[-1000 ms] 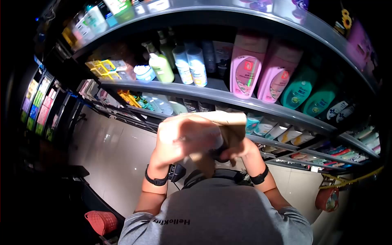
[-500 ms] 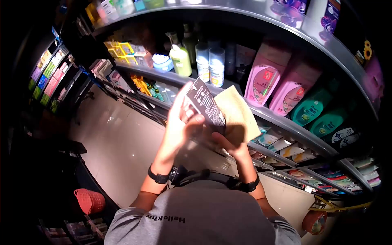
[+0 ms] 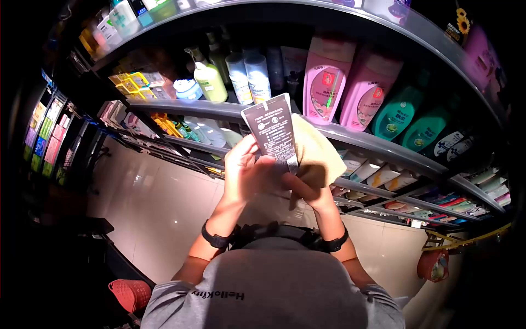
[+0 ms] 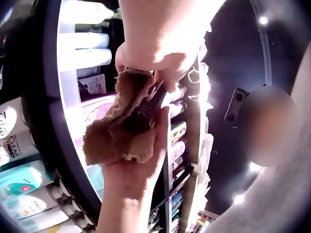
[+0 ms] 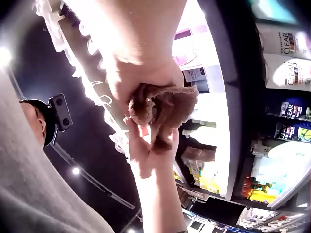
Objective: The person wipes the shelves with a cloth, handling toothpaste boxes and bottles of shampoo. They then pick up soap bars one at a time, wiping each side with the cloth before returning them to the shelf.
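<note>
A dark squeeze tube (image 3: 272, 129) with small white print stands with its flat crimped end up in the head view. My left hand (image 3: 239, 174) grips it from the left, thumb across its lower part. A pale yellow cloth (image 3: 318, 151) lies along the tube's right side, held in my right hand (image 3: 315, 196), whose thumb reaches toward the tube's lower end. From below, in the left wrist view, the cloth (image 4: 109, 138) looks brown and wraps around the dark tube (image 4: 141, 116). The cloth (image 5: 170, 109) covers most of the tube in the right wrist view.
Just ahead runs a shelf (image 3: 329, 129) with pink bottles (image 3: 327, 82), green bottles (image 3: 402, 118), a pump bottle (image 3: 210, 79) and spray cans (image 3: 256, 79). Lower shelves hold rows of tubes (image 3: 383, 176). A red basket (image 3: 131, 294) stands at lower left, and another basket (image 3: 434, 266) at right.
The tube, blurred and largely hidden by the hands at first, came into sight tilted and now stands straighter, its printed face toward the head camera. The cloth hangs lower at its right.
</note>
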Action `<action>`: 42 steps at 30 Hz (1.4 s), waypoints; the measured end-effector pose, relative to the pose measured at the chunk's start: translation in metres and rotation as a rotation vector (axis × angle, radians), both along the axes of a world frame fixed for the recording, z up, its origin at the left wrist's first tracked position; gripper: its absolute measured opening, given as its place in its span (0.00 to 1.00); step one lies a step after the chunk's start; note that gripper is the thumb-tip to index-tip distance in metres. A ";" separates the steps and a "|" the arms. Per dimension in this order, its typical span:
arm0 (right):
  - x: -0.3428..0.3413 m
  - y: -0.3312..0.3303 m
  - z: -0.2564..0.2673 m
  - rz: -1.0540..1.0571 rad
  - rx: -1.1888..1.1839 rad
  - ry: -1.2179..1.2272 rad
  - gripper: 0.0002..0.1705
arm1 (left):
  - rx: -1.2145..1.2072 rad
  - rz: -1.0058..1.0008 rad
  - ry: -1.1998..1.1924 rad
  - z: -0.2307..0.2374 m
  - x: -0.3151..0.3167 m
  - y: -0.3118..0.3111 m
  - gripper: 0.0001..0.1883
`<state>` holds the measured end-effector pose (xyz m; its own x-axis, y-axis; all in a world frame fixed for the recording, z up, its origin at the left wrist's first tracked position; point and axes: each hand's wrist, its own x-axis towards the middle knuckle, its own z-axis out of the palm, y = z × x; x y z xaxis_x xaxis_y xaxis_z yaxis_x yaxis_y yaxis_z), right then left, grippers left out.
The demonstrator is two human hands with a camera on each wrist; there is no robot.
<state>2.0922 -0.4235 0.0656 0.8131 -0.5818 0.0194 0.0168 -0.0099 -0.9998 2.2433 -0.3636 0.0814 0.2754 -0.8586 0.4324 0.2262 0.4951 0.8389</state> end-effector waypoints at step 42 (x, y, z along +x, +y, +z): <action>0.089 0.032 0.052 -0.615 0.222 -0.765 0.15 | -0.152 -0.402 -0.082 -0.005 0.092 -0.003 0.43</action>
